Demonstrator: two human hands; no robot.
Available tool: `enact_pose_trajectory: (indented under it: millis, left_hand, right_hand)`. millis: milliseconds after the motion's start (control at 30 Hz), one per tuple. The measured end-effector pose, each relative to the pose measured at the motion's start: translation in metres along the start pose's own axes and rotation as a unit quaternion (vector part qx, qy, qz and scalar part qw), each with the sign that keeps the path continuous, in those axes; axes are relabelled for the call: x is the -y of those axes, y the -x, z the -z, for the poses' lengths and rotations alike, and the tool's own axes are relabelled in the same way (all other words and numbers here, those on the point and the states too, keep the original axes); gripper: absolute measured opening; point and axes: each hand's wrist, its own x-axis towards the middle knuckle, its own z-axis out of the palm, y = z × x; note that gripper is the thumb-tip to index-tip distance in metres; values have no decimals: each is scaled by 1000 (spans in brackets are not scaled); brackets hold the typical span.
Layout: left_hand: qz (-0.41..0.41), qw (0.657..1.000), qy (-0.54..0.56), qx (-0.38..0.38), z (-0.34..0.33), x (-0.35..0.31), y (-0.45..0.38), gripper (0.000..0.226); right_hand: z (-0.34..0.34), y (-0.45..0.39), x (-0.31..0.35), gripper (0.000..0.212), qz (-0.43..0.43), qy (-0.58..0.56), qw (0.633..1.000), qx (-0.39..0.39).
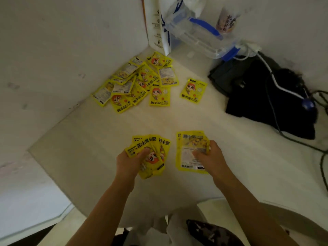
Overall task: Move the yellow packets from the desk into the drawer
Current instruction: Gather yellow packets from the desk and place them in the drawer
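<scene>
My left hand (132, 161) grips a fanned bunch of yellow packets (154, 148) just above the white desk (92, 139), near its front edge. My right hand (208, 158) holds a second small stack of yellow packets (188, 146), printed backs facing up. Farther back, a loose pile of several yellow packets (136, 82) lies against the left wall. One single yellow packet (193, 90) lies apart to the right of that pile. No drawer shows in this view.
Black fabric (262, 96) with a white cable (276, 84) and dark cords covers the desk's right side. A clear plastic container with blue clips (197, 34), a white bag (156, 23) and a cup (226, 21) stand in the back corner.
</scene>
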Motion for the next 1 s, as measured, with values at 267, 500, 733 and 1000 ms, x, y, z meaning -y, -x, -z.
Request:
enact_pose_trajectory:
  millis: [267, 500, 733, 1000]
  left_hand:
    - [-17, 995, -40, 87, 36, 41, 53, 12]
    - [-36, 981, -119, 152, 25, 69, 97, 14]
    - [-36, 955, -174, 238, -10, 107, 156, 11]
    - [-47, 913, -233, 333, -54, 176, 252, 13]
  right_hand:
    - [-16, 99, -70, 24, -39, -53, 995, -80]
    - [-1, 169, -120, 25, -66, -130, 980, -133]
    - [34, 236, -183, 28, -112, -190, 956, -194]
    - [81, 330, -267, 24, -142, -263, 908, -295]
